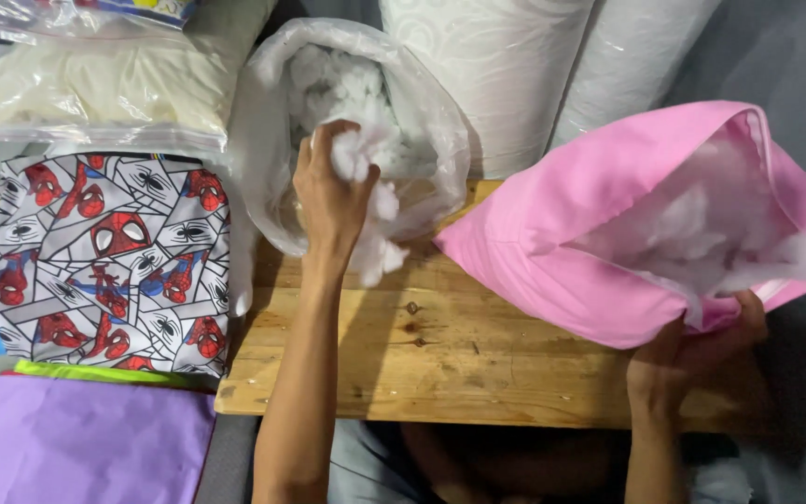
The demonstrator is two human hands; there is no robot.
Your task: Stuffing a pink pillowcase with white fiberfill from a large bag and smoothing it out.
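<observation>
On the far left we see a printed cushion cover (109,252) and a purple cloth (76,439) lying beside the wooden table (422,364). Near the middle, our left hand (331,201) is inside the mouth of the clear plastic bag (268,140), its grip closed on a tuft of white stuffing (366,159). To the right, the pink pillowcase (590,215) lies on the table, already partly filled, and our right hand (692,350) pinches its near edge to hold the opening. We judge that the step is filling; the next move calls for carrying the tuft right, into the open mouth.
</observation>
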